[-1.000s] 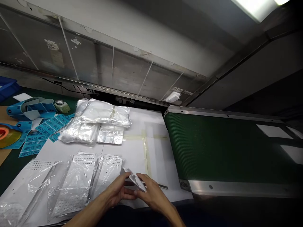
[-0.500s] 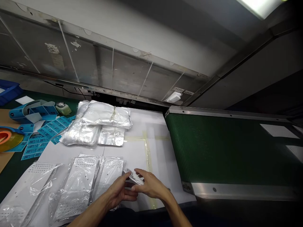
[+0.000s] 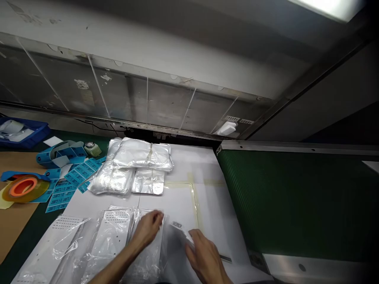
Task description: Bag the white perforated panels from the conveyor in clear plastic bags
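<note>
Conveyor belt (image 3: 296,209) serves as my landmark on this remote view. Left of it, near its close corner, my right hand (image 3: 205,254) is clamped on a thin white piece (image 3: 182,232), held tilted over the white work surface (image 3: 211,205). Farther left of the belt, my left hand (image 3: 148,228) curls over the bagged stack (image 3: 149,258) closest to it; I can't tell whether it pinches anything. To handle the piece well, I judge I should grip it lightly by its edge, avoid creasing it, and keep it clear of that bagged stack. Half a second ago both hands met at the piece; now the left has parted from it. My view has shifted too, leaving just one white sheet (image 3: 372,165) visible on the belt.
</note>
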Motion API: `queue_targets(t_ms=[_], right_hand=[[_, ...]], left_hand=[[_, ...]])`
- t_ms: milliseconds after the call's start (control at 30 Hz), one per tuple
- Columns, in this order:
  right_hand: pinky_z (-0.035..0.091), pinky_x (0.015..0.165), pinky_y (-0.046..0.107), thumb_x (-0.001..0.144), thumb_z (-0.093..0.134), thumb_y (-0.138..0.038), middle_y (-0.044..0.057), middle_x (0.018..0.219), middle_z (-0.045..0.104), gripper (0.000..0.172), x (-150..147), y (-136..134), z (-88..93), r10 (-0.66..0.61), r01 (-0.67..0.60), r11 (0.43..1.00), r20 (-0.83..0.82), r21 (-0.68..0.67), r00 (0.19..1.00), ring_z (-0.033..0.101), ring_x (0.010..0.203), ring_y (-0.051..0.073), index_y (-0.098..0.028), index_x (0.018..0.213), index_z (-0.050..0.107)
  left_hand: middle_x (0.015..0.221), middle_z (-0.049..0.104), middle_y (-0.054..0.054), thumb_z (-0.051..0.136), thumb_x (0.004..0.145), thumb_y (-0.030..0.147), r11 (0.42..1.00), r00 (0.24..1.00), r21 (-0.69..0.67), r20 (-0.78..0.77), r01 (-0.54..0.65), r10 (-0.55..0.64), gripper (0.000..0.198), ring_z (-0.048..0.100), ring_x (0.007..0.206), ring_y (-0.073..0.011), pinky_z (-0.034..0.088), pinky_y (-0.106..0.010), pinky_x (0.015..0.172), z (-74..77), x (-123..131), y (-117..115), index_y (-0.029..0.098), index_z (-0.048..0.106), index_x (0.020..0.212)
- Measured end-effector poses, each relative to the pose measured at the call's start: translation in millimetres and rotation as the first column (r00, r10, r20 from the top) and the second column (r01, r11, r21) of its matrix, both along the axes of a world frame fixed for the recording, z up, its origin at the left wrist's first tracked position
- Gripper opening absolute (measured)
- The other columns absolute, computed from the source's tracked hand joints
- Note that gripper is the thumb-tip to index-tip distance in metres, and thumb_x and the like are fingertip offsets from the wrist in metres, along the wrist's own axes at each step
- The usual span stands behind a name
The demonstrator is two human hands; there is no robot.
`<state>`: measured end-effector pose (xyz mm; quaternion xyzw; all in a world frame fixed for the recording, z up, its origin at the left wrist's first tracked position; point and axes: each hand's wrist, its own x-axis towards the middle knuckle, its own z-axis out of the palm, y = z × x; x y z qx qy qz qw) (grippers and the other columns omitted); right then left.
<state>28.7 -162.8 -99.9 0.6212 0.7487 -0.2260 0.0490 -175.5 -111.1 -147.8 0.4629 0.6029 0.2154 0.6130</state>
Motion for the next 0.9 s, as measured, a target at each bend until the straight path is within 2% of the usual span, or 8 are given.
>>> queue_targets(t_ms=[67, 100, 233, 367, 500, 667, 900], right_hand=[[0.038, 0.056, 0.028, 0.087, 0.036, -0.021, 0.005, 0.085, 0.061, 0.015, 6, 4, -1.5, -0.032, 0.032, 0.999, 0.021, -0.01, 0.999, 0.061, 0.068, 0.021, -0.021, 0.088, 0.05], [0.037, 0.055, 0.028, 0.086, 0.037, -0.022, 0.005, 0.084, 0.061, 0.014, 8, 6, -3.0, -0.038, 0.038, 0.999, 0.027, -0.019, 0.999, 0.061, 0.068, 0.021, -0.02, 0.087, 0.05], [0.037, 0.055, 0.027, 0.085, 0.039, -0.021, 0.005, 0.083, 0.063, 0.014, 12, 7, -12.9, -0.067, 0.067, 0.997, 0.006, -0.027, 0.998, 0.062, 0.069, 0.021, -0.02, 0.092, 0.051], [0.038, 0.055, 0.027, 0.083, 0.039, -0.021, 0.005, 0.084, 0.064, 0.016, 17, 3, -19.9, -0.115, 0.115, 0.993, -0.015, -0.01, 0.993, 0.062, 0.069, 0.021, -0.019, 0.092, 0.052], [0.038, 0.056, 0.027, 0.084, 0.038, -0.024, 0.004, 0.083, 0.063, 0.016, 23, 5, -16.4, -0.153, 0.153, 0.988, -0.056, -0.005, 0.987, 0.061, 0.068, 0.021, -0.02, 0.09, 0.052], [0.038, 0.055, 0.026, 0.085, 0.038, -0.027, 0.006, 0.084, 0.064, 0.018, 25, 14, -12.1, -0.189, 0.182, 0.98, -0.092, -0.077, 0.978, 0.06, 0.068, 0.02, -0.019, 0.09, 0.054], [0.039, 0.056, 0.026, 0.084, 0.039, -0.03, 0.007, 0.084, 0.064, 0.02, 28, 14, -12.1, -0.226, 0.209, 0.969, -0.134, -0.129, 0.965, 0.06, 0.069, 0.02, -0.019, 0.091, 0.054]], left_hand=[[0.097, 0.062, -0.008, 0.035, 0.089, 0.05, 0.981, 0.984, 0.181, -0.177, 0.067, -0.035, 0.039, 0.057, 0.093, -0.0233, 0.042, -0.043, 0.086, -7.9, -14, 34, 0.019, 0.058, 0.096], [0.099, 0.061, -0.007, 0.038, 0.09, 0.046, 0.964, 0.965, 0.232, -0.255, 0.128, -0.066, 0.035, 0.055, 0.096, -0.0225, 0.04, -0.044, 0.089, -13.8, -18, 50, 0.019, 0.059, 0.097], [0.102, 0.061, -0.006, 0.052, 0.087, 0.036, 0.902, 0.832, 0.255, -0.529, 0.348, -0.171, 0.024, 0.056, 0.096, -0.0214, 0.044, -0.045, 0.086, -44.5, -19, 98, 0.015, 0.059, 0.096], [0.103, 0.06, -0.006, 0.053, 0.087, 0.034, 0.878, 0.689, 0.201, -0.701, 0.435, -0.181, 0.026, 0.059, 0.091, -0.0204, 0.048, -0.042, 0.08, -69.7, -18, 114, 0.015, 0.057, 0.103], [0.096, 0.061, -0.005, 0.052, 0.086, 0.039, 0.862, 0.618, 0.166, -0.761, 0.478, -0.197, 0.029, 0.059, 0.083, -0.0184, 0.05, -0.039, 0.074, -80.2, -21, 118, 0.015, 0.056, 0.103], [0.09, 0.061, -0.003, 0.051, 0.087, 0.039, 0.858, 0.621, 0.168, -0.757, 0.484, -0.202, 0.027, 0.059, 0.076, -0.016, 0.05, -0.035, 0.069, -82.2, -21, 121, 0.015, 0.057, 0.098], [0.096, 0.061, -0.004, 0.051, 0.088, 0.035, 0.878, 0.726, 0.263, -0.675, 0.4, -0.128, 0.024, 0.059, 0.079, -0.0166, 0.05, -0.037, 0.072, -79.4, -23, 117, 0.015, 0.057, 0.1]])
